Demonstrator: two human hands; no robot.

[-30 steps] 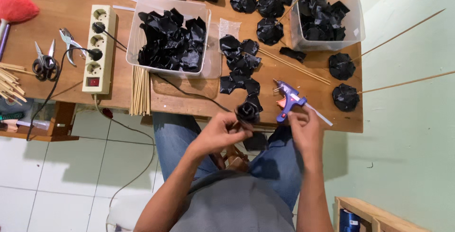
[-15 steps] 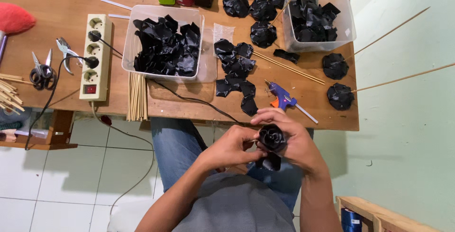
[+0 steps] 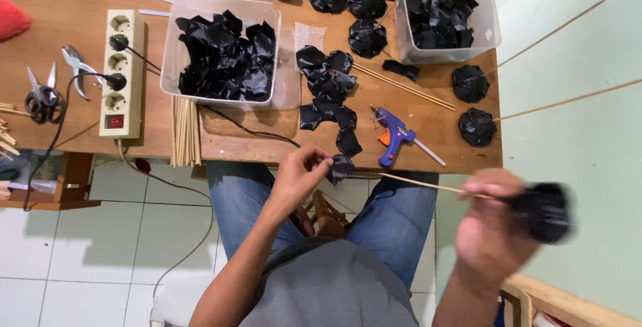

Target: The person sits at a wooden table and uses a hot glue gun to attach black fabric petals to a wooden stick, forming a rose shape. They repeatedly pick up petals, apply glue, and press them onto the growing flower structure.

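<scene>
Black flower: we see it at the far right, a blurred black flower (image 3: pixel 545 212) on the tip of a thin wooden stick (image 3: pixel 428 185), held out past the table edge over the floor.
Right hand: our right hand (image 3: pixel 491 230) is closed round the stick just behind the bloom; the blur hides the exact fingers.
Left hand: our left hand (image 3: pixel 301 174) pinches a small black petal piece (image 3: pixel 342 166) between thumb and fingertips, right at the table's front edge, near the stick's other end.
Glue gun: the blue glue gun (image 3: pixel 391 136) lies flat just above, within easy reach, we'd judge for sticking petals.
Loose petals: a cluster of black petals (image 3: pixel 328 93) sits mid-table.
Supplies: a clear tub of black pieces (image 3: pixel 224 59) to the left, a second tub (image 3: pixel 445 13) at the top right.
Table: the wooden table (image 3: pixel 60 66) also carries a power strip (image 3: pixel 120 73) and scissors (image 3: pixel 40 93).
</scene>
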